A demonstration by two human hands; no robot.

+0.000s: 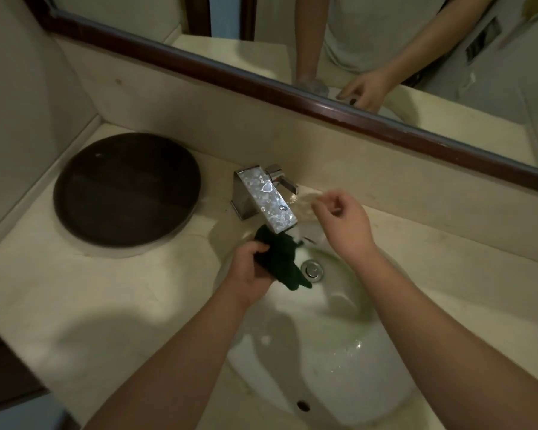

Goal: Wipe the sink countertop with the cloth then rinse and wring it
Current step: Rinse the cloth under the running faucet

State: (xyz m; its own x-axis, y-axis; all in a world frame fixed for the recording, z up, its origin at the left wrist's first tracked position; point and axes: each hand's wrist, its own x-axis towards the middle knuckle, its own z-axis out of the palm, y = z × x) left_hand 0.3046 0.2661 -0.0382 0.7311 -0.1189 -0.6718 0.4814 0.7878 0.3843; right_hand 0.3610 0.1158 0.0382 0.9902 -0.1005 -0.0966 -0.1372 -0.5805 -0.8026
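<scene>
A dark green cloth (281,259) hangs bunched over the white sink basin (317,346), right under the square chrome faucet spout (266,198). My left hand (251,274) grips the cloth from its left side. Water runs from the spout onto the cloth's top edge. My right hand (343,221) hovers above the basin's back rim, just right of the spout and close to the faucet handle (281,178), with fingers loosely curled and nothing in them. The beige countertop (90,299) surrounds the basin.
A round dark brown tray (126,189) lies on the countertop at the back left. A wood-framed mirror (261,79) runs along the back wall above a low backsplash. The drain plug (312,270) sits just right of the cloth.
</scene>
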